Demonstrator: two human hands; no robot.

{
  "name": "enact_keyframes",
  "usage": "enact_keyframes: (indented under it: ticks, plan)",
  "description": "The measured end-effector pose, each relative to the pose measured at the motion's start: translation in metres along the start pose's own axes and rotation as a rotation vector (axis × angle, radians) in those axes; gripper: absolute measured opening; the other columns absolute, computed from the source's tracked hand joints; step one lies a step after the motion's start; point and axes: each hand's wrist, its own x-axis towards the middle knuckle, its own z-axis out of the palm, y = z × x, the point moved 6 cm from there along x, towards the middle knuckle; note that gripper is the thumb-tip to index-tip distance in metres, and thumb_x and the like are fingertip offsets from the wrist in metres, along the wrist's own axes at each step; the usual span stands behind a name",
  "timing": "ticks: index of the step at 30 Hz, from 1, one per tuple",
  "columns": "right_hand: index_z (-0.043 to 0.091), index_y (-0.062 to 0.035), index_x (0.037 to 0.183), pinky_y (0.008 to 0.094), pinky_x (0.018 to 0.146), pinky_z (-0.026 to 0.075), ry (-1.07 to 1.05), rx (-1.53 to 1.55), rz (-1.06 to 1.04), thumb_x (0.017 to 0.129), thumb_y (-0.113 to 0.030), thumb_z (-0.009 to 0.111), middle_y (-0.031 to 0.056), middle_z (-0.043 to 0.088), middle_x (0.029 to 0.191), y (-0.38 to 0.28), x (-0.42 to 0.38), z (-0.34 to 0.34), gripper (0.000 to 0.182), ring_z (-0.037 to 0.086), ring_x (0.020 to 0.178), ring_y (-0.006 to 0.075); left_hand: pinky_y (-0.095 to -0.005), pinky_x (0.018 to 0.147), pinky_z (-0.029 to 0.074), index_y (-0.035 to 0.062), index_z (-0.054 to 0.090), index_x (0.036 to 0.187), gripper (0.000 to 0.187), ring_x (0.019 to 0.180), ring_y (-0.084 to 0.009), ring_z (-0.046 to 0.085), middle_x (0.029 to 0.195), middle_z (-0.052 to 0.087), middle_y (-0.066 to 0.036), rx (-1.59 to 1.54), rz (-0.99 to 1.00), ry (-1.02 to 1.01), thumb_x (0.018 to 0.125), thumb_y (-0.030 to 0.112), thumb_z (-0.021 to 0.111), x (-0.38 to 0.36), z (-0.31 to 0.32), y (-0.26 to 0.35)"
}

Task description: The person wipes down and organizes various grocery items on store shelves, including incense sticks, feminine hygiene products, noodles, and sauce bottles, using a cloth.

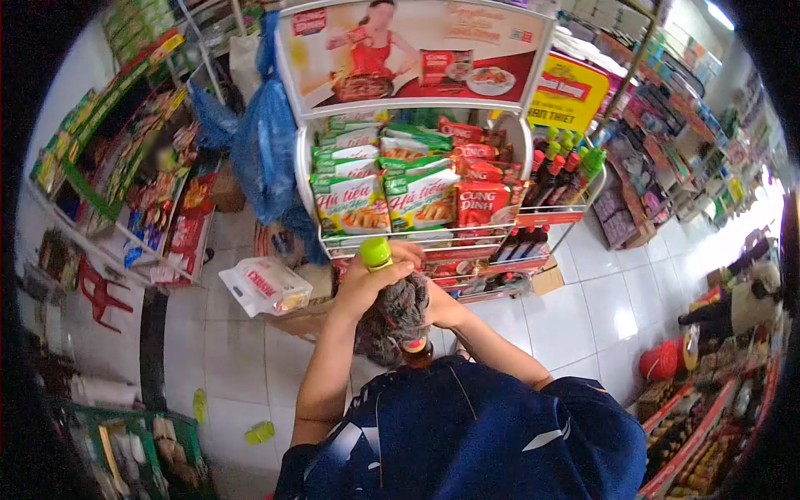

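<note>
My left hand (360, 287) is closed around the top of a bottle, just below its bright green cap (375, 252). A crumpled dark grey cloth (403, 307) covers the middle of the bottle. My right hand (440, 307) presses the cloth from the right side, its fingers mostly hidden behind it. Below the cloth, close to my shirt, a dark brown bottle end (417, 357) with a red and yellow label shows. Just beyond my hands stands a white wire display rack (308, 179) with noodle packets.
Green-white noodle packets (352, 202) and red packets (482, 202) fill the rack. Sauce bottles (554, 177) stand at its right. A white plastic bag (265, 286) sits at its left. Green pieces (260, 432) lie on the tiled floor. A green crate (158, 433) is at lower left.
</note>
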Motion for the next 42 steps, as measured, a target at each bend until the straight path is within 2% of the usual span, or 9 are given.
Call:
enact_keyframes:
  ticks: [11, 15, 19, 27, 30, 33, 35, 39, 42]
  plan:
    - [0.043, -0.0027, 0.115, 0.0276, 0.087, 0.038, -0.098, -0.049, 0.107, 0.053, -0.011, 0.077, 0.003, 0.054, 0.103, -0.003, -0.044, -0.06, 0.071, 0.049, 0.096, 0.0113, -0.0299, 0.066, 0.038, 0.0013, 0.049, 0.062, 0.011, 0.069, -0.0184, 0.048, 0.069, 0.053, -0.01, -0.42, 0.235, -0.005, 0.066, 0.009, 0.056, 0.053, 0.047, -0.002]
    - [0.044, -0.0027, 0.115, 0.0288, 0.085, 0.04, 0.145, -0.084, 0.0, 0.061, -0.02, 0.075, 0.0055, 0.053, 0.107, 0.014, -0.083, -0.117, 0.065, 0.05, 0.097, 0.0135, -0.0296, 0.061, 0.037, 0.0034, 0.046, 0.06, 0.012, 0.065, -0.0178, 0.046, 0.065, 0.051, -0.008, -0.401, 0.341, 0.008, 0.064, 0.01, 0.056, 0.067, 0.09, -0.007]
    - [0.046, -0.0032, 0.115, 0.0338, 0.085, 0.043, 0.776, 0.635, -0.09, 0.088, -0.022, 0.042, 0.0088, 0.053, 0.11, 0.016, -0.128, -0.196, 0.033, 0.053, 0.097, 0.0171, -0.0316, 0.061, 0.04, 0.0071, 0.048, 0.059, 0.011, 0.063, -0.0202, 0.048, 0.062, 0.052, -0.005, -0.016, 0.628, -0.153, 0.062, 0.007, 0.058, 0.086, 0.179, -0.001]
    - [0.051, -0.0046, 0.111, 0.0295, 0.07, 0.046, 1.015, -0.325, -0.085, 0.085, -0.018, 0.046, 0.0093, 0.059, 0.093, -0.028, -0.22, -0.316, 0.03, 0.057, 0.079, 0.016, -0.0351, 0.063, 0.045, 0.0035, 0.054, 0.071, 0.016, 0.071, -0.0265, 0.055, 0.075, 0.055, -0.009, 0.234, 0.846, -0.536, 0.059, 0.01, 0.063, 0.088, 0.366, -0.055]
    - [0.059, -0.0032, 0.099, 0.0308, 0.062, 0.045, 1.053, -0.813, -0.004, 0.082, -0.014, 0.052, 0.0101, 0.062, 0.082, -0.046, -0.233, -0.343, 0.022, 0.057, 0.07, 0.0139, -0.0334, 0.061, 0.045, 0.0064, 0.054, 0.069, 0.017, 0.07, -0.0242, 0.056, 0.075, 0.057, -0.006, 0.292, 0.748, -0.602, 0.06, 0.006, 0.069, 0.104, 0.394, -0.075]
    - [0.06, 0.0021, 0.088, 0.03, 0.063, 0.044, 1.098, -0.511, 0.059, 0.078, -0.014, 0.058, 0.0099, 0.063, 0.078, -0.056, -0.237, -0.373, 0.019, 0.057, 0.067, 0.0139, -0.0346, 0.064, 0.046, 0.0069, 0.057, 0.074, 0.019, 0.073, -0.0237, 0.056, 0.078, 0.058, -0.005, 0.298, 0.59, -0.75, 0.062, 0.011, 0.07, 0.129, 0.416, -0.076]
    - [0.059, 0.0035, 0.088, 0.0296, 0.063, 0.044, 1.056, -0.504, 0.011, 0.078, -0.015, 0.06, 0.0099, 0.063, 0.079, -0.057, -0.244, -0.398, 0.021, 0.057, 0.068, 0.0142, -0.0351, 0.067, 0.047, 0.0082, 0.059, 0.08, 0.021, 0.076, -0.0247, 0.057, 0.085, 0.06, -0.005, 0.532, 0.507, -0.648, 0.064, 0.016, 0.069, 0.146, 0.417, -0.066]
    - [0.059, 0.0035, 0.091, 0.0276, 0.069, 0.044, 1.154, -0.39, -0.045, 0.076, -0.014, 0.061, 0.0093, 0.063, 0.083, -0.063, -0.278, -0.458, 0.023, 0.056, 0.073, 0.0135, -0.0281, 0.058, 0.048, 0.0092, 0.064, 0.095, 0.032, 0.062, -0.0161, 0.062, 0.075, 0.064, -0.01, 0.484, -0.345, -0.249, 0.068, 0.023, 0.071, 0.161, 0.372, -0.116]
    - [0.059, 0.0021, 0.095, 0.0276, 0.071, 0.044, 1.216, -0.298, -0.12, 0.077, -0.011, 0.059, 0.0069, 0.062, 0.086, -0.083, -0.309, -0.48, 0.022, 0.056, 0.075, 0.0136, -0.0265, 0.062, 0.048, 0.0069, 0.063, 0.099, 0.036, 0.068, -0.0128, 0.062, 0.078, 0.064, -0.013, 0.683, -0.242, 0.038, 0.068, 0.024, 0.071, 0.165, 0.355, -0.126]
